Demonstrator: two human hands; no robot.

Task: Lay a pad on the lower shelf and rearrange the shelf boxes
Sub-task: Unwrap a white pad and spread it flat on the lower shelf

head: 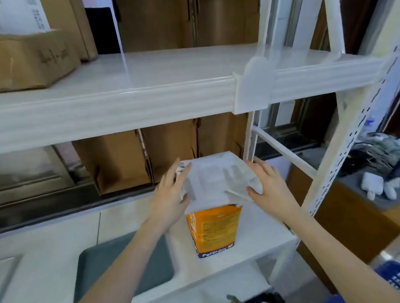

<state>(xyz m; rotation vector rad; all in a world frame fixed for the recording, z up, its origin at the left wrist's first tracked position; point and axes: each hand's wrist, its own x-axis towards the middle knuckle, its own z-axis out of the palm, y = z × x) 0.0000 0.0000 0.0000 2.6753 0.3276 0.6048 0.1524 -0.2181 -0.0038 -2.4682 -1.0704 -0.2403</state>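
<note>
Orange box: an upright orange-and-white box with a dark blue band at its foot stands on the lower shelf, near the right-hand post; its top carries a pale wrapped or papered cap, blurred in the head view.
Left hand: the left hand lies flat against the left side of the box top, fingers spread and nearly straight, thumb pressed to the near edge; it presses rather than closes around anything.
Right hand: the right hand mirrors it on the right side, fingers loosely curved, thumb tucked at the near right corner; the box is squeezed between the two palms.
Pad: a grey pad lies flat on the lower shelf to the left of the box, apart from it.
Cardboard boxes: brown cartons stand in a row at the back of the lower level; another carton sits on the upper shelf.
Step in hand: likely lifting or shifting the orange box to its new spot.
Risk, slipping: only palm pressure holds a tall box, so the smooth cap may slide out.
Risk, knocking: raised too high, the top may strike the upper shelf beam.
Risk, tipping: set down half on the pad's edge, it may lean over.
</note>
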